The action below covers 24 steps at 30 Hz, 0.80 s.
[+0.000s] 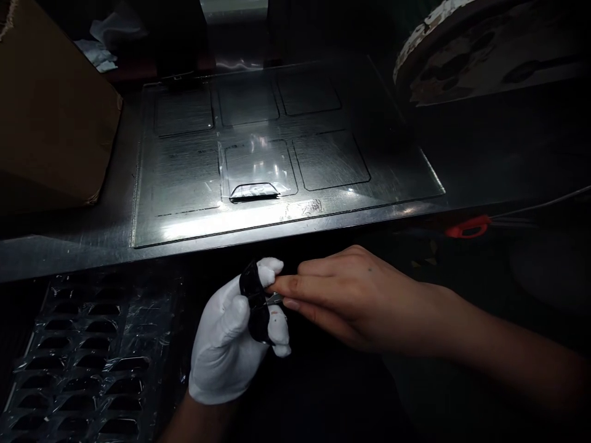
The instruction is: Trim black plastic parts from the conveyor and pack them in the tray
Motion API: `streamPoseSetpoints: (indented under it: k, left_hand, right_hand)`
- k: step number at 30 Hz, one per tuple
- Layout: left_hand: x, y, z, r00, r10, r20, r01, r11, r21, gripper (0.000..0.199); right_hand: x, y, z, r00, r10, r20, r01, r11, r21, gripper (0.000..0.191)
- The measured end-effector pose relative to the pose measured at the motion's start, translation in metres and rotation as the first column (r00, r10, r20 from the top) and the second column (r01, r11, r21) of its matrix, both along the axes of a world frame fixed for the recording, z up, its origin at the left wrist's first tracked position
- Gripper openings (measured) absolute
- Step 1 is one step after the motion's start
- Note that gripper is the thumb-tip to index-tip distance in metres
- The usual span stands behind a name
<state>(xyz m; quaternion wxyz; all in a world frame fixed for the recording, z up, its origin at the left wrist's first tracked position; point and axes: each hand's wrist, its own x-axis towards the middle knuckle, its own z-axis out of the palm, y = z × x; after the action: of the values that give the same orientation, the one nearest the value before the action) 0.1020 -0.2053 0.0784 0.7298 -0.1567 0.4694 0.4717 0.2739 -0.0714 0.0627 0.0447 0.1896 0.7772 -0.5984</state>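
Left hand point(231, 338) in white glove is coming up from below, just off the near edge of the glass sheet point(323, 200), palm turned inward, thumb and fingers curling round a curved black piece point(259, 307) and gripping it. Bare right hand point(351, 292) is reaching in from the right, also below the glass sheet's near edge, back of hand up, fingers pointing left and pinching a small metallic tool point(274, 299) against the black piece. Tray of dark curved pieces point(92, 363) is lying left of the hands, below the glass sheet's left part.
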Motion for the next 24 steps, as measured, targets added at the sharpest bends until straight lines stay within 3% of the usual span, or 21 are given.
streamPoseSetpoints:
  k: [11, 15, 18, 24]
  left_hand:
    - [0.001, -0.004, -0.001, 0.999, 0.023, 0.022, -0.023, 1.000, -0.005, 0.035]
    - [-0.003, -0.003, -0.001, 1.000, 0.021, 0.023, -0.021, 1.000, 0.001, 0.036]
    - [-0.007, -0.002, 0.001, 0.999, -0.029, -0.041, 0.028, 0.999, -0.021, 0.036]
    - [-0.009, 0.001, 0.011, 0.987, -0.105, -0.120, 0.095, 0.992, -0.082, 0.044]
  right_hand:
    - [0.002, -0.008, 0.000, 1.000, 0.007, 0.018, -0.005, 0.988, -0.152, 0.031]
    - [0.004, 0.004, 0.003, 0.989, -0.150, -0.014, 0.144, 0.966, -0.214, 0.031]
    - [0.004, 0.022, 0.008, 0.977, -0.209, 0.028, 0.211, 0.972, -0.105, 0.035]
    - [-0.008, 0.039, 0.014, 0.999, -0.025, 0.022, 0.021, 0.982, 0.188, 0.036]
